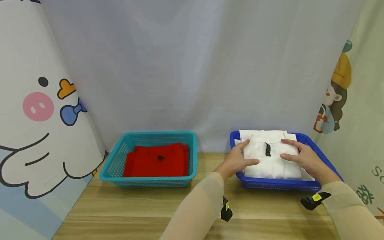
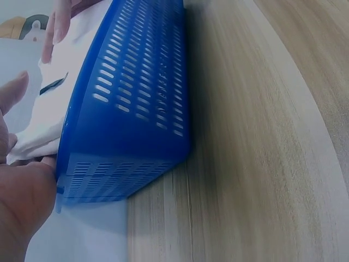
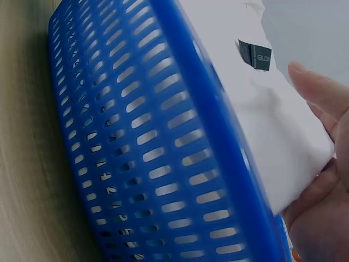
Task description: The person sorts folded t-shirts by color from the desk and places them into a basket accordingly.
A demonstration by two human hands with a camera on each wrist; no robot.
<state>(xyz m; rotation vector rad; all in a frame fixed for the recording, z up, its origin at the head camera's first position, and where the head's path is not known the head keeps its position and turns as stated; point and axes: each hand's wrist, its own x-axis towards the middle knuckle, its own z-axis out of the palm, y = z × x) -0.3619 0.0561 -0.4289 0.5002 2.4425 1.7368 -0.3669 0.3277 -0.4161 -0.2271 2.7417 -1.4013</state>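
Observation:
A folded white shirt (image 1: pixel 267 168) with a black neck label (image 1: pixel 268 149) lies on other white cloth in the dark blue basket (image 1: pixel 276 185). My left hand (image 1: pixel 235 161) grips its left side, thumb and forefinger over the top. On the opposite side my right hand (image 1: pixel 309 161) holds the right edge in the same way. The right wrist view has the shirt's edge (image 3: pixel 305 158) between thumb and lower fingers. In the left wrist view, fingers (image 2: pixel 32 162) tuck beneath a shirt corner near the basket rim; the remaining fingertips are hidden by cloth.
To the left stands a teal basket (image 1: pixel 150 181) with folded red cloth (image 1: pixel 156 163) inside, bearing a small dark label. Both baskets rest on a wooden table (image 1: pixel 144 206) against a pale curtain (image 1: pixel 168 66). Cartoon-printed curtains border the table at left and right.

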